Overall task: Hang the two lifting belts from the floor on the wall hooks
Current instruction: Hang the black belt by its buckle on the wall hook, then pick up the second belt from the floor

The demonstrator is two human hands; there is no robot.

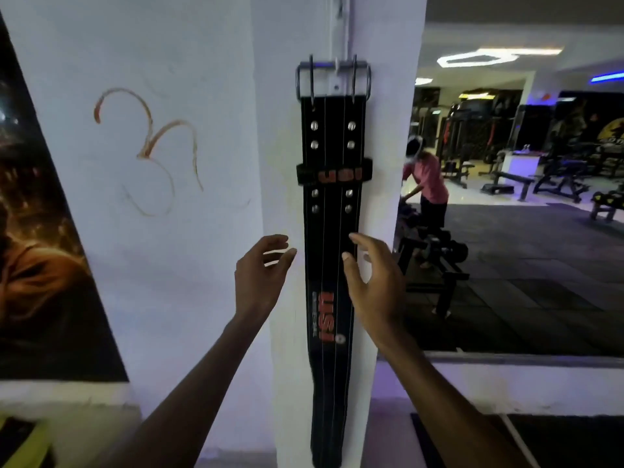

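Note:
A black lifting belt (330,231) with red lettering hangs straight down the white pillar, its metal buckle (333,79) caught on a small wall hook (337,67). My left hand (260,275) hovers just left of the belt, fingers spread, holding nothing and not touching it. My right hand (373,282) is at the belt's right edge, fingers apart, its fingertips overlapping the edge; I cannot tell if they touch. A second belt is not in view.
The white pillar (287,332) stands between a painted wall (152,130) on the left and a large mirror (523,197) on the right. The mirror reflects benches, racks and a person in a pink shirt. A dark poster (40,248) covers the far left.

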